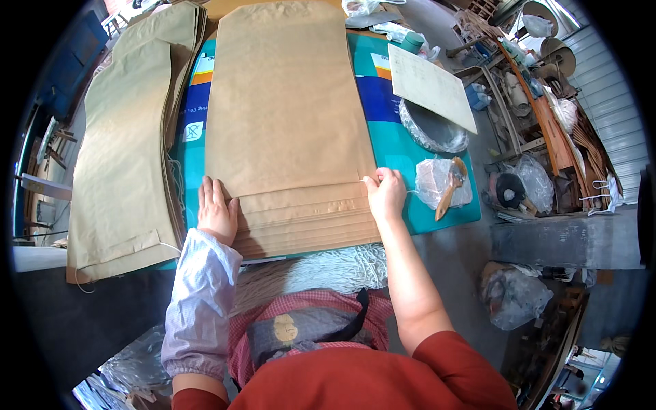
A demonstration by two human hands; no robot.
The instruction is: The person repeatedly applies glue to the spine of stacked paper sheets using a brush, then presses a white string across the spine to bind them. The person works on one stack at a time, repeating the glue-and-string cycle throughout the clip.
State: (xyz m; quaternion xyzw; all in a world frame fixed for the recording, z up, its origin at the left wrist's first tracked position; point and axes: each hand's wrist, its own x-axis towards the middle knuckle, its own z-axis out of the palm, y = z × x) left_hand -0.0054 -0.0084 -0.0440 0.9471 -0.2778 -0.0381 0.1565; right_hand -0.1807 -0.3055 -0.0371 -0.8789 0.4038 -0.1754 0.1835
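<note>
A stack of brown paper bags (287,102) lies lengthwise in front of me, its near ends fanned out in narrow steps. My left hand (217,215) rests flat on the left edge of these steps, fingers stretched out. At the opposite edge, my right hand (387,195) is closed in a pinch at the side of the top bag, beside its near end. A small white bit shows at the thumb tip; I cannot tell what it is. Just right of that hand sits a plastic-wrapped block (433,179) with a wooden-handled brush (449,191) on it.
More paper bags (126,137), with white strings at the near end, are piled on the left. Beneath everything is a teal and blue sheet (379,154). A pale board (430,85) leans over a plastic-wrapped round basin (427,133). White strings (314,270) hang at the near edge.
</note>
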